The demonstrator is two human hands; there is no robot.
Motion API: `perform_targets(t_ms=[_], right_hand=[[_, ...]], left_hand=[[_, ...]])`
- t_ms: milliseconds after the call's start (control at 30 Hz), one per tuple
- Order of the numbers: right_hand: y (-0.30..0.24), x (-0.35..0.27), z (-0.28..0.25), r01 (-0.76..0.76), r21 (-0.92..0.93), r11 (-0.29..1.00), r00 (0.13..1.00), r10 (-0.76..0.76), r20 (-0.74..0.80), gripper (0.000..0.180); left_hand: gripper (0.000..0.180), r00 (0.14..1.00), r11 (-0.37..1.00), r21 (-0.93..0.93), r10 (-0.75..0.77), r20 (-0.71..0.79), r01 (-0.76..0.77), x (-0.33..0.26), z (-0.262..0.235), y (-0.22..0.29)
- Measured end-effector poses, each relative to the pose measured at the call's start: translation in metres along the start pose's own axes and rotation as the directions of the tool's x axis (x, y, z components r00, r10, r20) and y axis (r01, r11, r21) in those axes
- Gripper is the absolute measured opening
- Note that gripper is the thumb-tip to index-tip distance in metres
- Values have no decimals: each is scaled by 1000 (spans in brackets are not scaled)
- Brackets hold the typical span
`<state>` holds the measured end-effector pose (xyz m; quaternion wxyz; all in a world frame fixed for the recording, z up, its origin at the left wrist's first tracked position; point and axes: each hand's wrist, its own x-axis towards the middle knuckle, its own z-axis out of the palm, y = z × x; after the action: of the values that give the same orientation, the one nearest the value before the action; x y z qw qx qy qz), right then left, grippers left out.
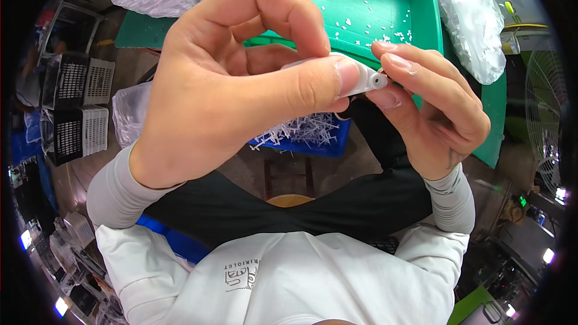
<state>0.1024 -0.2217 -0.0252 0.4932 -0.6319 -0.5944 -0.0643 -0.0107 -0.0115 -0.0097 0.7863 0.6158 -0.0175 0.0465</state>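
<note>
White plastic part (364, 77), small with a round end, sits pinched between both hands up close to the camera, over the near edge of a green tray (421, 18) speckled with white bits. Left hand (223, 84) clamps it thumb-over-forefinger, other fingers curled; right hand (433, 108) nips the round end with thumb and fingertips, fingers pressed together. Blue bin (328, 144) of white plastic sticks (301, 129) below the hands, clear bags (475, 24) beside the tray, black-and-white baskets (78, 108) far left.
</note>
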Motion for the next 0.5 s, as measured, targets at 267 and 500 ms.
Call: perform_targets(t_ms=[267,500], right_hand=[[-2,-1,-3,-19,1,1000,1000,19,20,31],[0,-3,-3,-40,18,999,999,40,23,34]], left_hand=[[21,996,999,12,45,-74,-44,-4,3,-11],[22,998,987,-151,44,-48,-51,-3,4,-13]])
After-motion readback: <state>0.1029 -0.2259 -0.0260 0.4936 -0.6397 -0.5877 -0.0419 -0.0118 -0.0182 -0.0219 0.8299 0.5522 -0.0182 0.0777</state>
